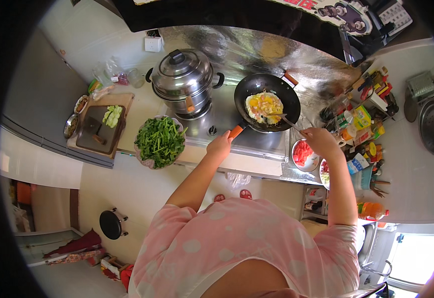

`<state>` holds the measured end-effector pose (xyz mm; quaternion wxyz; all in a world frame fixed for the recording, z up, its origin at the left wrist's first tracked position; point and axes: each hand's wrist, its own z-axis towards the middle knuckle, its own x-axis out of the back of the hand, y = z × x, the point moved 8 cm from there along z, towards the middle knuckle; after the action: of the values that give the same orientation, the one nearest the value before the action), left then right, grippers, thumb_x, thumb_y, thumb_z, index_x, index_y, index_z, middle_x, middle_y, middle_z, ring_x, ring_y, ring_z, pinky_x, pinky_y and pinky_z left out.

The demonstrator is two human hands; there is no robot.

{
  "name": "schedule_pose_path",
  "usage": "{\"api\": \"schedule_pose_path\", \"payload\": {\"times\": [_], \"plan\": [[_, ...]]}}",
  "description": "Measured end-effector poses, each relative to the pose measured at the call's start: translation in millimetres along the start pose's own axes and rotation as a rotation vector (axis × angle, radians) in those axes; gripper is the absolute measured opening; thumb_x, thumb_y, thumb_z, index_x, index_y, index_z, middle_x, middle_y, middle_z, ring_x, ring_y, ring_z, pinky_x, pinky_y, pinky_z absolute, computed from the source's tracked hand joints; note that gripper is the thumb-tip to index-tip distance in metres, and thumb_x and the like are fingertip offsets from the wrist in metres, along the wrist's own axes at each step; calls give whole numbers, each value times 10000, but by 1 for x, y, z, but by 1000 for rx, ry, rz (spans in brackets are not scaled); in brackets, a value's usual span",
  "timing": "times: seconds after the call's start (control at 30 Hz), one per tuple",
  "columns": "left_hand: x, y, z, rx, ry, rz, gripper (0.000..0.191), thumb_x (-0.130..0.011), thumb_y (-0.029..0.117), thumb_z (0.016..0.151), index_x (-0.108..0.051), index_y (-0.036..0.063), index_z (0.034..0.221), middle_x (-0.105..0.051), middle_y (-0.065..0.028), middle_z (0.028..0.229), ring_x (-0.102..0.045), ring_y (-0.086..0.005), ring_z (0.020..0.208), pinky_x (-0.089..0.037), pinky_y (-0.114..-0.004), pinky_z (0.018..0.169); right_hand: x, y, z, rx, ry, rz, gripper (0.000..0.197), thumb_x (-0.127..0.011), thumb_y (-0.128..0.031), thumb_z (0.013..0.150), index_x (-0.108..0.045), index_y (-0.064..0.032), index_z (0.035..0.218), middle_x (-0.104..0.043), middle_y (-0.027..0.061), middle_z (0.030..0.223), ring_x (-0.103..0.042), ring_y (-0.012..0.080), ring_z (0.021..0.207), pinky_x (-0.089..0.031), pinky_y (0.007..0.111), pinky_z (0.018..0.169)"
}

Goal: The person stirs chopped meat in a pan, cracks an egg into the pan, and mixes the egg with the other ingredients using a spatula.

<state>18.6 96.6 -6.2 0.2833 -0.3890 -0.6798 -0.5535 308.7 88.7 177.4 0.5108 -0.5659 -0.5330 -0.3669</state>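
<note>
A black wok (244, 86) sits on the right side of the gas stove (220, 130), with eggs (263, 106) spread in it, yellow and white with pinkish bits. My left hand (220, 144) is closed round the wok's orange handle (236, 131). In my right hand (321, 141) is a spatula (291, 123), its metal end at the lower right edge of the eggs. Just below that hand stands a bowl (308, 165) of chopped red pieces (302, 152), perhaps tomato. A second dish (326, 180) with red and pale green pieces is partly hidden by my right forearm.
Left of the wok stands a lidded steel steamer pot (181, 80). A basket of leafy greens (160, 143) rests on the counter edge. Farther left, a cutting board (99, 128) holds sliced green pieces (112, 116) and a cleaver (98, 138). Bottles and seasonings (358, 123) crowd the right counter.
</note>
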Motion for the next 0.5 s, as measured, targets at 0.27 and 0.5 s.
{"api": "schedule_pose_path", "payload": {"times": [0.27, 0.5], "plan": [[-6, -7, 3, 4, -2, -11, 417, -372, 324, 911, -404, 130, 1279, -606, -141, 973, -580, -325, 899, -456, -442, 745, -7, -14, -24, -61, -150, -318, 250, -445, -116, 807, -639, -141, 964, -640, 132, 885, -620, 300, 825, -494, 401, 721], [-2, 0, 2, 10, -26, -16, 406, -378, 321, 909, -417, 123, 1261, -609, -148, 953, -581, -330, 889, -457, -444, 739, -57, 13, -1, -115, 34, -45, 254, -472, -142, 802, -626, -160, 1004, -633, 149, 901, -608, 316, 850, -483, 404, 744]]}}
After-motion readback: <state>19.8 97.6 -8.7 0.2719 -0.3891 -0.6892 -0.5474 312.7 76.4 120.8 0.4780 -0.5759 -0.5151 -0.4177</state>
